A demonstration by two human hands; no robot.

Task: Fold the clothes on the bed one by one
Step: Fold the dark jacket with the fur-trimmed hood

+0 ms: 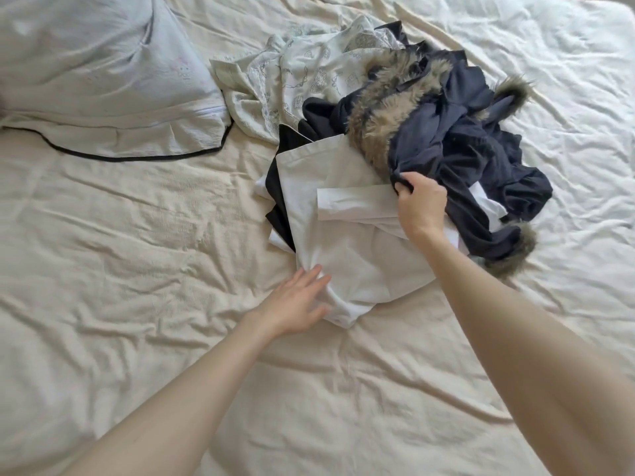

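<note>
A heap of clothes lies in the middle of the bed [103,255]. On top at the right is a dark navy garment with brown fur trim [457,132]. My right hand [421,204] grips a fold of its dark cloth at the near edge. In front lies a white garment [347,242] with a sleeve across it. My left hand [299,300] rests with straight fingers on the white garment's near left edge. A black piece [278,187] shows under the white one. A pale patterned garment [305,73] lies behind the heap.
A light pillow with a dark piped edge [103,84] lies at the back left. The cream sheet is wrinkled all around, with open sheet on the left and in front of the heap.
</note>
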